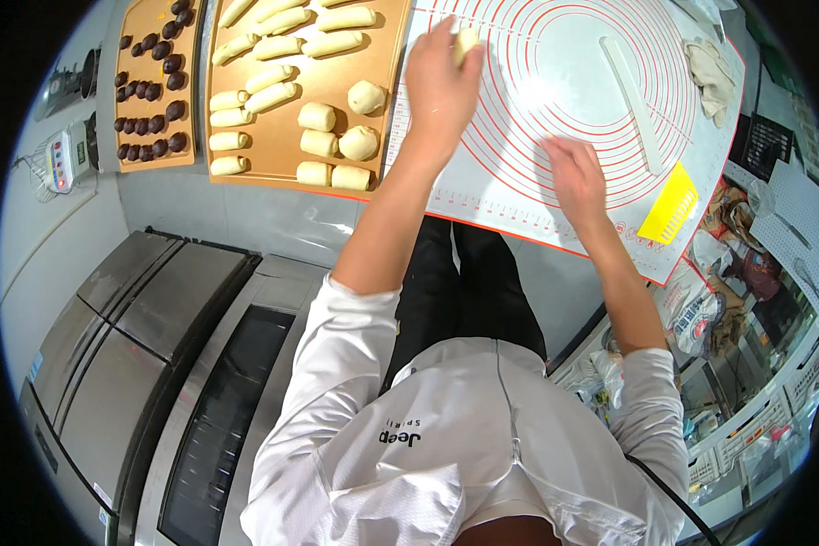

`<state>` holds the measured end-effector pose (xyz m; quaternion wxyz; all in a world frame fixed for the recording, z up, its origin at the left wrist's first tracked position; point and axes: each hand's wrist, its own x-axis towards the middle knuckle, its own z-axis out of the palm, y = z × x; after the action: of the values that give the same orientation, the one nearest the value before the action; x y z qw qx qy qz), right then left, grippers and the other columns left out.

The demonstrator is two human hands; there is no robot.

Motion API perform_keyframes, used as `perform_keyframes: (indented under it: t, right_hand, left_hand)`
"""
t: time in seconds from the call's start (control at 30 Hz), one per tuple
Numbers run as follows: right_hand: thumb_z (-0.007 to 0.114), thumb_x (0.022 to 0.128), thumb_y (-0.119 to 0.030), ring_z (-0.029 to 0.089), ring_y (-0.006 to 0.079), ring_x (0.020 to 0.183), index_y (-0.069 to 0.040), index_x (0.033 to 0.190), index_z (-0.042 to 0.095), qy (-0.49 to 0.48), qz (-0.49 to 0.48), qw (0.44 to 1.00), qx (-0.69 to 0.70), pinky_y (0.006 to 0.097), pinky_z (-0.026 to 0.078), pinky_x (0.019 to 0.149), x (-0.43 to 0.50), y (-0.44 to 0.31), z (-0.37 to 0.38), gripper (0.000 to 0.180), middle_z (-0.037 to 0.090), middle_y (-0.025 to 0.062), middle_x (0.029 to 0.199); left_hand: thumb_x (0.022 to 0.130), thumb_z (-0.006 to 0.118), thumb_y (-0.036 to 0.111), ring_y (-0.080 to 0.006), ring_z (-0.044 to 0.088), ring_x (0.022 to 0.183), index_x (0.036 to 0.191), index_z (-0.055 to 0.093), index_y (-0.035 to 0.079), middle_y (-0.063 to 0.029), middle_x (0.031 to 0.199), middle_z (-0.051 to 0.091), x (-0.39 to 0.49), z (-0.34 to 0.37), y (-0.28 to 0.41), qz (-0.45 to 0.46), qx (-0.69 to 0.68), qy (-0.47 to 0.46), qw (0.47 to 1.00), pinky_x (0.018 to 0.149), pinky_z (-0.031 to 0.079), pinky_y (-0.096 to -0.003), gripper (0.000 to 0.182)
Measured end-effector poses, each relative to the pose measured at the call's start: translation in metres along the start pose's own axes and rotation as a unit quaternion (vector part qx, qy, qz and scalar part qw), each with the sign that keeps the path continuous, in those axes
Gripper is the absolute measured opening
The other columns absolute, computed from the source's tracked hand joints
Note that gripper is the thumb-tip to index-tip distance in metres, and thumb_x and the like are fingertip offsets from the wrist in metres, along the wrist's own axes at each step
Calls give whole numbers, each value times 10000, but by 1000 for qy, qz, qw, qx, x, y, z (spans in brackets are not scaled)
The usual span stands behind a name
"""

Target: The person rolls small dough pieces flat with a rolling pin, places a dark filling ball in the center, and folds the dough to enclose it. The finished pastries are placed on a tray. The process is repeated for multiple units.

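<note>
My left hand [443,78] is over the left part of a white pastry mat [498,157] printed with red circles. Between its thumb and fingers is a small piece of pale dough [467,45]. My right hand [577,174] hovers or rests over the mat's front middle, fingers together and slightly blurred, with no object visible in it. Left of the mat, a tan board [266,164] bears rolled dough pieces [316,117] and rounder dough balls [366,97]. A long white rolling pin or stick [631,106] lies on the mat's right side, near a yellow scraper [669,205].
Dark round balls [172,63] sit on a second tan board [170,162] at the far left, beside a kitchen scale [68,157]. A cloth [710,78] lies at the mat's right edge. Steel appliances [143,307] stand lower left; bags [686,307] crowd the right.
</note>
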<state>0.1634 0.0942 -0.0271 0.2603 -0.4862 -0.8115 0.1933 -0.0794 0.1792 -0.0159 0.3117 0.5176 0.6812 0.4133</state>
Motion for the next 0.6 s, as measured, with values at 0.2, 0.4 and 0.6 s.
perform_keyframes:
  t: [0.2, 0.4, 0.6]
  right_hand:
    - [650, 912, 80, 741, 267, 1014, -67, 1117, 799, 52, 118, 975, 182, 359, 602, 860, 78, -33, 43, 293, 777, 102, 1128]
    - [699, 972, -24, 751, 193, 1032, -67, 1222, 788, 76, 263, 947, 169, 311, 603, 881, 75, -52, 1, 269, 784, 109, 1172]
    - [725, 983, -74, 734, 184, 1035, 10, 1288, 731, 80, 316, 911, 254, 307, 592, 911, 27, -68, -9, 316, 754, 128, 1222]
  left_hand:
    - [1039, 719, 208, -146, 672, 1081, 1435, 573, -77, -105, 1237, 699, -46, -66, 8, -264, -324, -34, 908, 920, 541, -296, 509]
    - [954, 834, 186, -96, 642, 866, 1262, 668, -58, -40, 985, 686, -64, -40, 20, -342, -358, -51, 867, 792, 565, -286, 426]
    - [1091, 619, 234, -145, 674, 1009, 1438, 568, -112, -132, 1130, 722, -86, 14, 51, -307, -312, -136, 889, 885, 565, -298, 493]
